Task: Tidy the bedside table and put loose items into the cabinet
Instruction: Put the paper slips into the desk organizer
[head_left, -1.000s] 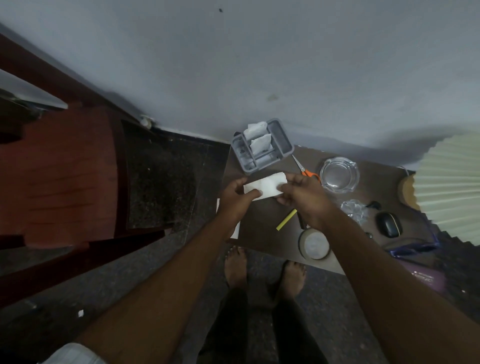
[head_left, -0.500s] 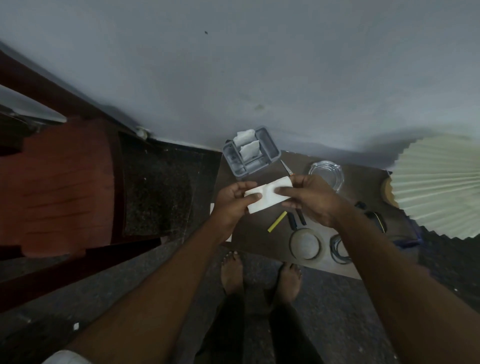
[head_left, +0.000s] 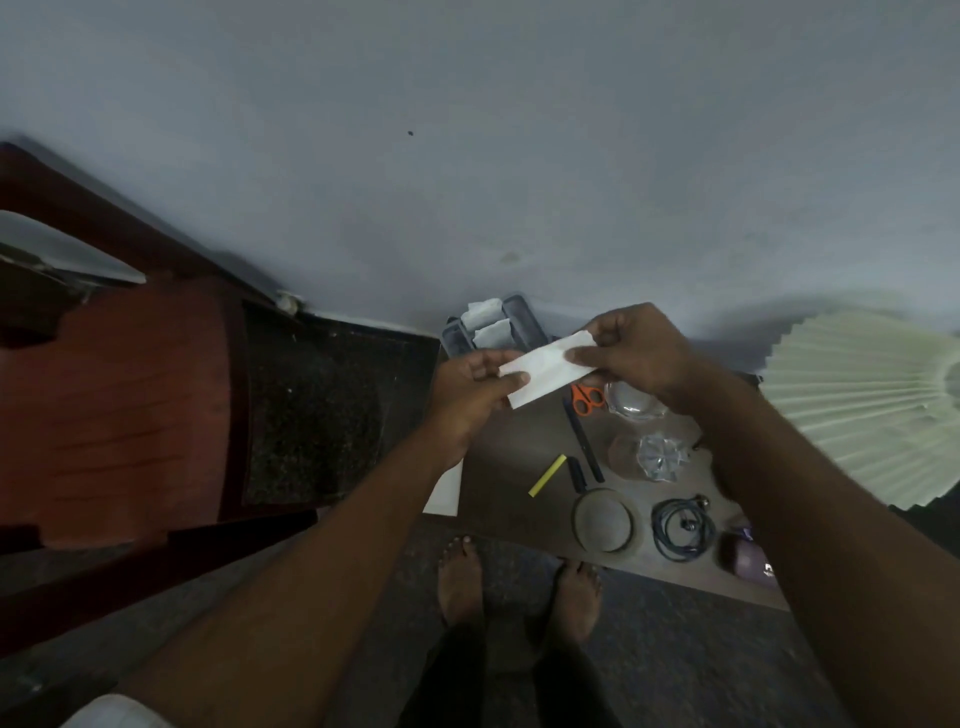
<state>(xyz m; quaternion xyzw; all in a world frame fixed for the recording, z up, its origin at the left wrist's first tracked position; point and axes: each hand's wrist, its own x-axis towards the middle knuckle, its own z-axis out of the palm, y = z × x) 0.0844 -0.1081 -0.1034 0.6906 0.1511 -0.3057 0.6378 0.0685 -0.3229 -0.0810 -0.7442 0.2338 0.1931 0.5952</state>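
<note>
Tissue (head_left: 545, 371) now lifted higher, stretched between both hands over table (head_left: 509, 467)
Left hand (head_left: 470, 395) and right hand (head_left: 636, 356) each pinch an end; folding likely, then into grey organiser (head_left: 522, 322)

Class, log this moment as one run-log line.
hands: left and right both hold folded white paper | above table | organizer tray: two papers inside

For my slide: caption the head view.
Both hands, left hand and right hand, hold a folded white tissue above the cluttered bedside table.
</note>
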